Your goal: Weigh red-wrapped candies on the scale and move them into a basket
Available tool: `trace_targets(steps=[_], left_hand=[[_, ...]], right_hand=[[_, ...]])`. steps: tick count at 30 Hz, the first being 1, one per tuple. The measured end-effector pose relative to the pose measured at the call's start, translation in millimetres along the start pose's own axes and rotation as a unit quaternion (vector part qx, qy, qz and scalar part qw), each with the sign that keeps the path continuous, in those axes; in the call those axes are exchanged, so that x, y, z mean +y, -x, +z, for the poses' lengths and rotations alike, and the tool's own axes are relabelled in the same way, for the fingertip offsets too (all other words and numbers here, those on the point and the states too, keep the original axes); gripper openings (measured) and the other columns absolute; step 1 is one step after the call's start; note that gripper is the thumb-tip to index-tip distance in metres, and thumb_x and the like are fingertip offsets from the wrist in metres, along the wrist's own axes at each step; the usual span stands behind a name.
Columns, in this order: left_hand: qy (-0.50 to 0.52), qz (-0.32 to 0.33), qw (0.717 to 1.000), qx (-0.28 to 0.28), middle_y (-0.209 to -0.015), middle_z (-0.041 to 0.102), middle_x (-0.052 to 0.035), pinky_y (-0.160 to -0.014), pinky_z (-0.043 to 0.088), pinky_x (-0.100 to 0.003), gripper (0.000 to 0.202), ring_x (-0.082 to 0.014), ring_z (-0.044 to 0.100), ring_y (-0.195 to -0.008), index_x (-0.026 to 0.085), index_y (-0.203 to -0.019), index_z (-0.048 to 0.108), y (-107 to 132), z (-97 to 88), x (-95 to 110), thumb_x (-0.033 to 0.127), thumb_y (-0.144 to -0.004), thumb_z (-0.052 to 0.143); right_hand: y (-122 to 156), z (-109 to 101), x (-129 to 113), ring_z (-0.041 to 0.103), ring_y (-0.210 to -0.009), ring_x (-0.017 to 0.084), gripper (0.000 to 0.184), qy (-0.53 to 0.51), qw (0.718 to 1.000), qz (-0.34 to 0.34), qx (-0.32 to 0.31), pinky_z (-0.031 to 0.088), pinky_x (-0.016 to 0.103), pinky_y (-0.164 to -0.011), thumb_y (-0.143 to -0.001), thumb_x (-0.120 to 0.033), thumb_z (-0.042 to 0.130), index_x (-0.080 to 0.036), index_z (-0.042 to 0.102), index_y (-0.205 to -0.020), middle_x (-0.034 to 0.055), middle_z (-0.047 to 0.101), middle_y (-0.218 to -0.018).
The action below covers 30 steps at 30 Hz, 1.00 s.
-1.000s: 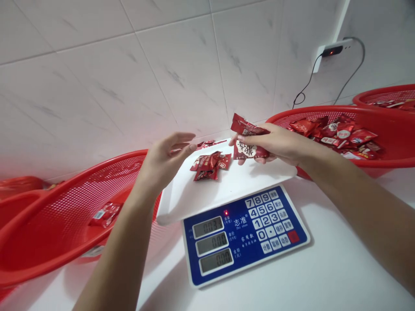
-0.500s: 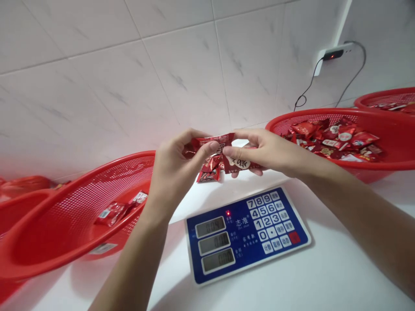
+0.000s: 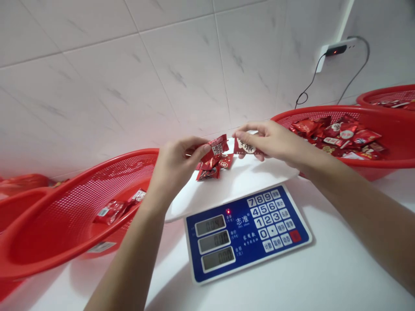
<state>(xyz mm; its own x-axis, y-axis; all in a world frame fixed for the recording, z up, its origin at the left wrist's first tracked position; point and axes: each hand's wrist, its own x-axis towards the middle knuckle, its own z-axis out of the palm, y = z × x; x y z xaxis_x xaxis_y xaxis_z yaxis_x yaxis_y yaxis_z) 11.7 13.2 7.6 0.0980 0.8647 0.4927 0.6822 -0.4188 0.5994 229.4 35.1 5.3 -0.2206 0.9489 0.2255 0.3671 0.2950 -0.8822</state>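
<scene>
My left hand pinches a small red snack packet just above the white pan of an electronic scale. A little pile of red packets lies on the pan right under it. My right hand is closed on another red packet with a white label, held over the pan's far edge. The two hands are a short way apart.
A red mesh basket heaped with red packets stands at the right, a second one behind it. A large red basket at the left holds a few packets. A wall socket with a cable is on the tiled wall.
A second ago my left hand was open and my right held the packets. The hands met, my left took one packet, and now they have drawn apart.
</scene>
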Motion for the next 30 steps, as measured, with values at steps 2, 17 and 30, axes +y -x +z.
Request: trace_targets(steps=[2,17,30], left_hand=[[-0.003,-0.021,1.000,0.005,-0.092,0.084,-0.0034,-0.077,0.059,-0.029,0.015,-0.0209,0.077,-0.086,0.022,-0.093,0.083,-1.6,0.5,-3.8,0.031,-0.092,0.071],[0.067,-0.018,0.992,0.101,-0.090,0.083,-0.0007,-0.083,0.062,-0.024,0.011,-0.0170,0.078,-0.089,0.027,-0.092,0.083,4.9,-21.2,6.7,0.036,-0.091,0.077],[-0.080,-0.170,0.966,0.179,-0.096,0.083,0.0049,-0.106,0.054,-0.053,0.024,-0.0311,0.074,-0.102,0.035,-0.092,0.082,63.0,-90.1,6.2,0.057,-0.082,0.081]], right_hand=[[-1.7,-4.0,0.1,0.046,-0.047,0.006,0.020,-0.029,0.999,0.016,0.036,0.033,0.022,-0.046,-0.102,-0.029,0.063,-0.013,0.074,-0.099,0.0034,0.067,-0.071],[-1.4,-8.1,-2.6,0.044,-0.048,0.004,0.014,-0.096,0.993,0.003,0.067,0.036,0.020,-0.045,-0.100,-0.025,0.068,-0.013,0.074,-0.095,0.0076,0.076,-0.087],[-2.2,12.0,7.1,0.062,-0.131,0.020,0.055,-0.028,0.996,-0.080,-0.030,0.049,0.038,-0.115,-0.100,-0.014,0.058,-0.018,0.054,-0.155,0.0108,0.060,-0.152]])
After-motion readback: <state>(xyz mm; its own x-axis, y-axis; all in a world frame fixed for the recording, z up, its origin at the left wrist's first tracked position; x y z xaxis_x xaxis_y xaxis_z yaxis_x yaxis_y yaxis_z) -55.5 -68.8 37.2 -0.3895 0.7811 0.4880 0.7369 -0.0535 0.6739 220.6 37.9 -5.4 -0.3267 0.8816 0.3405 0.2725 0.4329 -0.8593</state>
